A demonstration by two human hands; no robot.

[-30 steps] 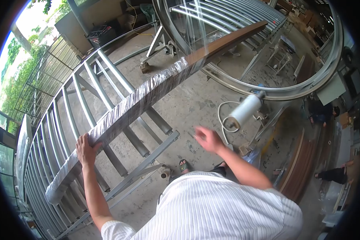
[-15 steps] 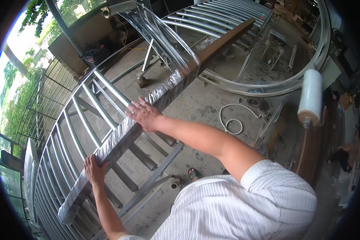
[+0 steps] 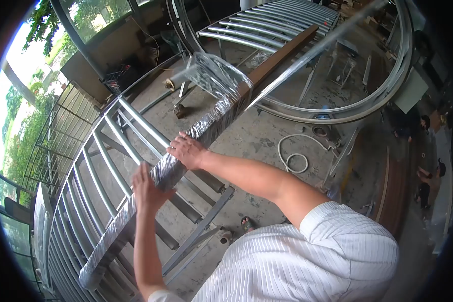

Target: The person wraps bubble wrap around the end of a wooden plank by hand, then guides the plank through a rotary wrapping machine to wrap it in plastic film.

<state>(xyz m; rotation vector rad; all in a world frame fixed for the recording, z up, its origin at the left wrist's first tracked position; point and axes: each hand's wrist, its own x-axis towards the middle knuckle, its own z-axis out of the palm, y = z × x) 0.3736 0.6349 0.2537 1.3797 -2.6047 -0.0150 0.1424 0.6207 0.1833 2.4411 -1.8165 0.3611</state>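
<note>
A long brown profile (image 3: pixel 282 55) lies slanting across the rollers, its near part covered in clear stretch film (image 3: pixel 117 227). My right hand (image 3: pixel 186 151) rests on the wrapped part with its fingers spread over the top. Lower left, my left hand (image 3: pixel 148 190) is at the same bar, slightly blurred, with its thumb apart from the fingers. Film stretches around the bar where it passes through the large metal ring (image 3: pixel 332 117). A blurred film roll (image 3: pixel 183 78) is on the ring's left side.
Roller conveyors stand on both sides of the ring, the near one (image 3: pixel 105 146) under the bar. A white hose (image 3: pixel 293 153) lies coiled on the floor. Dark-clothed people (image 3: pixel 423 194) are at the far right, near brown profiles (image 3: pixel 390 186). A railing (image 3: pixel 60 136) stands at left.
Since a second ago, my right hand has come onto the wrapped bar. My left hand has moved up along it. The film rolls have changed position around the ring, and the bar has shifted slightly.
</note>
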